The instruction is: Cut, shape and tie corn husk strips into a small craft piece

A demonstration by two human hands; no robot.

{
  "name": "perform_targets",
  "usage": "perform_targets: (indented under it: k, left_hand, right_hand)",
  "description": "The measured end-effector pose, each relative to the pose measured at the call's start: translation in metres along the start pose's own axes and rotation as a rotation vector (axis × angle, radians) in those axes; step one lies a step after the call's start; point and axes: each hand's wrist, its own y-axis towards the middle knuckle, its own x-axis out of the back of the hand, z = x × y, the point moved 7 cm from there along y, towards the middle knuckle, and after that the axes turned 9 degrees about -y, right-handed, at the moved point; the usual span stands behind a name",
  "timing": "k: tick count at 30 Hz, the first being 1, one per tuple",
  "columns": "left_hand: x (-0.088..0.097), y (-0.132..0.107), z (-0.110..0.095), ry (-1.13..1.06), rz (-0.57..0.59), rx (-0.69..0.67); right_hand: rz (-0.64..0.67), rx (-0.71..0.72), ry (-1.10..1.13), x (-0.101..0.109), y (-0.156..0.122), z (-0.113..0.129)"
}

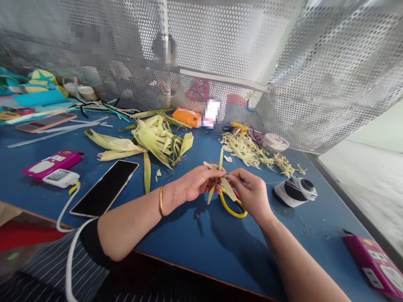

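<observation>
My left hand (197,182) pinches thin pale green leaf strips (218,176) above the blue table (195,243). My right hand (250,193) meets it, fingers closed on the same strips, with yellow-handled scissors (232,205) under its palm; whether it grips them I cannot tell. A thin white thread runs from the hands toward a spool (296,191) on the right.
A pile of green husk leaves (151,138) lies ahead to the left, shredded trimmings (248,151) ahead to the right. A phone (105,186), a pink power strip (52,162), a white charger (61,178), tape roll (275,141), another pink strip (376,264). Perforated metal screen behind.
</observation>
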Motion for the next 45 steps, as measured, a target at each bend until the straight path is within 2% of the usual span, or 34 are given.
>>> perform_targets:
  k: [5,11,17,20,28,33,36,39,45]
  left_hand:
    - [-0.004,0.001,-0.001,-0.076,0.064,0.008]
    - [-0.013,-0.005,-0.005,-0.067,0.143,-0.002]
    - [-0.013,-0.004,-0.011,-0.027,0.154,-0.099]
    - [-0.011,-0.002,-0.012,-0.072,0.139,-0.147]
    - [-0.01,-0.001,-0.01,-0.126,0.108,-0.144]
    - [-0.006,0.002,-0.008,-0.128,0.172,-0.102]
    - [-0.006,0.003,-0.006,-0.146,0.246,-0.047]
    - [-0.01,0.001,-0.006,-0.116,0.285,-0.053]
    - [-0.011,0.0,-0.007,0.05,0.191,-0.114]
  right_hand:
    - [0.016,-0.054,0.101,-0.001,0.0,-0.003]
    - [0.116,-0.174,0.398,-0.01,0.003,-0.016]
    - [0.161,-0.229,0.592,-0.016,0.004,-0.016]
    - [0.142,-0.235,0.62,-0.019,0.004,-0.015]
    - [0.112,-0.252,0.634,-0.024,0.003,-0.018]
    - [0.096,-0.261,0.694,-0.026,0.002,-0.019]
    - [0.098,-0.325,0.765,-0.03,0.0,-0.023]
    - [0.133,-0.378,0.849,-0.035,-0.001,-0.024]
    - [0.183,-0.363,0.872,-0.044,-0.002,-0.023]
